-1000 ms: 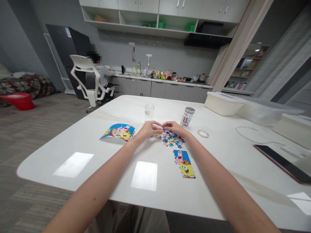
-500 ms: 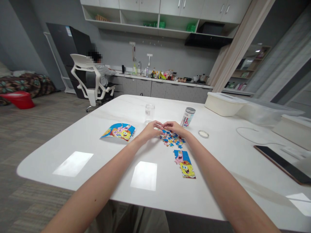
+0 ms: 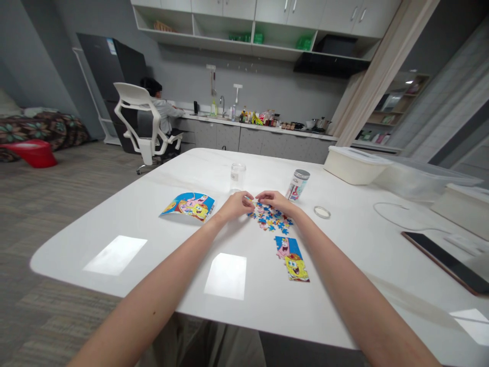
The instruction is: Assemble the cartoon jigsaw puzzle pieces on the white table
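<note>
Loose jigsaw puzzle pieces (image 3: 273, 220), mostly blue with yellow and pink, lie in a heap on the white table. At the heap's left edge is my left hand (image 3: 240, 204), its fingers curled and closed; whatever they pinch is too small to make out. My right hand (image 3: 275, 200) bends over the back of the heap, thumb and fingertips drawn together, their contents hidden. A small gap separates the two hands. Nearer to me lies a joined puzzle section (image 3: 293, 259) with a pink and a yellow cartoon figure. The curved picture sheet (image 3: 189, 205) rests left of my left hand.
Behind my hands stand a clear jar (image 3: 237, 177) and a lidded printed canister (image 3: 298, 185). A ring-shaped lid (image 3: 322, 212) lies to the right. Farther right are a phone (image 3: 445, 260), a cable and storage boxes (image 3: 355, 165). Someone sits in a white chair (image 3: 147, 127) beyond the table.
My hands have moved slightly apart, opening a gap between their fingertips above the pieces. The view has shifted a little; the joined section and containers stay in place.
</note>
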A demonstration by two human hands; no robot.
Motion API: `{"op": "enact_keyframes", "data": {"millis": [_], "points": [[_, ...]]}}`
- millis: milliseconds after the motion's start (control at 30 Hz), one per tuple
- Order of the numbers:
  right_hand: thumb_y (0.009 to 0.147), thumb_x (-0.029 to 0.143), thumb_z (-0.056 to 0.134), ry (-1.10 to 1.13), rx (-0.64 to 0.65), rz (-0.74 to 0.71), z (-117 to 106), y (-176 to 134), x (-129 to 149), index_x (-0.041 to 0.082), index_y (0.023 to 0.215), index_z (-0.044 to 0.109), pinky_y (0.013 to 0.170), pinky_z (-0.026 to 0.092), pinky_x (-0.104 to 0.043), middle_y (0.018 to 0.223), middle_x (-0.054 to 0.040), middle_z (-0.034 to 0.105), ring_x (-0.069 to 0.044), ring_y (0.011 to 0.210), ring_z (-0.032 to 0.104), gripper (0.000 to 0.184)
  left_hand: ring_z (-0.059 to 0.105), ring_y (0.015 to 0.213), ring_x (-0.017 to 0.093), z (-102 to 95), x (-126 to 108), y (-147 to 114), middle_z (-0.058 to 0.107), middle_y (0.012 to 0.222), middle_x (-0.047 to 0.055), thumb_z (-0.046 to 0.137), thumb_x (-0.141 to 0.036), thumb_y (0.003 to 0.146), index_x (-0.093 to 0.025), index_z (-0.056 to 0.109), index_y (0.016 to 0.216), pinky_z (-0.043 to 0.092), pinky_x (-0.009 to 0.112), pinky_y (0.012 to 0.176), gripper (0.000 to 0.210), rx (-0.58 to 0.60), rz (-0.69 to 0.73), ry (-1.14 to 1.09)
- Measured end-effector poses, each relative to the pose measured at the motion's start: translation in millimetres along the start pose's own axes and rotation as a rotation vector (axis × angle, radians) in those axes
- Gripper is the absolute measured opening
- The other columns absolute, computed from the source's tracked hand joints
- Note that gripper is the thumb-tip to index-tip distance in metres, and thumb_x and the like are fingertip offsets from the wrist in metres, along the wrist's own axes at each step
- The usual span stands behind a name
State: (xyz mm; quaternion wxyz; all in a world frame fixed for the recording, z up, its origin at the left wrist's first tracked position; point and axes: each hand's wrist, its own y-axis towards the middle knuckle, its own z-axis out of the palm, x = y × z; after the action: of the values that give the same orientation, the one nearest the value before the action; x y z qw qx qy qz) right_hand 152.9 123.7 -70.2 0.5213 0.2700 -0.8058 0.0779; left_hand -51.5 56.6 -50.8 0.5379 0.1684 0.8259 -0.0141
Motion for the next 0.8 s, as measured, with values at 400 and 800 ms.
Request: {"op": "enact_keyframes", "data": {"millis": [400,800], "points": [[0.071,0.026,0.067,-0.021,-0.018,0.053,1,-3,5,0.016,0.093,0.071,0.082,0.047,-0.03,0.091,-0.0047,0.072,-0.017,0.086,0.063,0.024,0.064,0.09,0.019,-46.5,-3,-10,0.072,0.09,0.002,0.061,-0.013,0.078,-0.021,0.059,0.105,0.045,0.025,0.072,0.029,0.082,0.12,0.897],[0.073,0.027,0.066,-0.041,-0.02,0.038,0,-1,1,0.016,0.094,0.072,0.082,0.047,-0.03,0.091,-0.0046,0.072,-0.017,0.085,0.063,0.024,0.067,0.074,0.016,-40.7,-5,-11,0.072,0.078,0.0,0.069,-0.015,0.065,-0.018,0.059,0.097,0.046,0.022,0.066,0.033,0.298,-0.028,0.464]]}}
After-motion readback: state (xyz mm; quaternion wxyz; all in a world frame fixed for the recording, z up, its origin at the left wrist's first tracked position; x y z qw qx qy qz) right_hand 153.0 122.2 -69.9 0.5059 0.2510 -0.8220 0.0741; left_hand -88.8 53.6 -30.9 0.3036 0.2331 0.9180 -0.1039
